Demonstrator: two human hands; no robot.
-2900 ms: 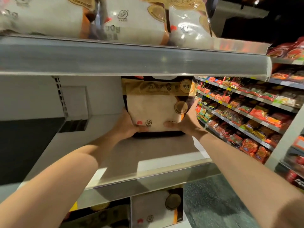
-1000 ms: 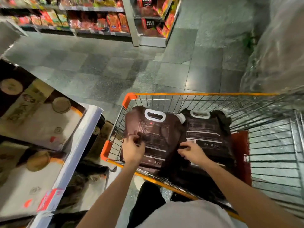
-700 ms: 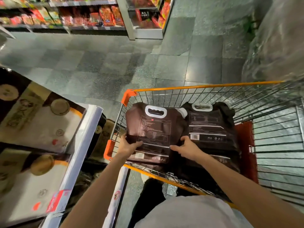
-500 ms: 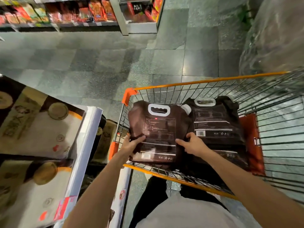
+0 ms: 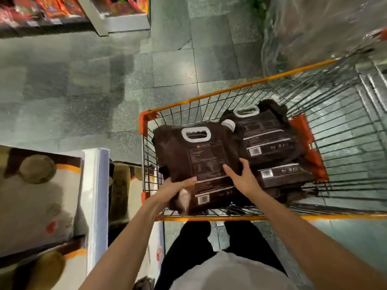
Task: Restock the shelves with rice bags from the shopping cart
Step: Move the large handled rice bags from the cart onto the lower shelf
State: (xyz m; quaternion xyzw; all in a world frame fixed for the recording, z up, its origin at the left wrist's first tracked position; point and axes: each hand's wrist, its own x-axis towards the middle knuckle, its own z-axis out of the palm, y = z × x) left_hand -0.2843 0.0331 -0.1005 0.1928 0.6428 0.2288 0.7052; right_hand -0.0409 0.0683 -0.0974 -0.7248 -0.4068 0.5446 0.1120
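Brown rice bag (image 5: 201, 158): flat in the cart (image 5: 303, 217), near-left corner, beside a second bag (image 5: 270, 139).
Left hand (image 5: 173, 191): pinches its lower-left corner, thumb on top.
Right hand (image 5: 245, 181): fingers (image 5: 244, 165) clasp its right edge.

Bare forearms (image 5: 129, 237), lt grey tee (image 5: 228, 273), blk trousers (image 5: 188, 245)

Two rice bags (image 5: 201, 155) in cart (image 5: 345, 130); shelf (image 5: 95, 195) left.
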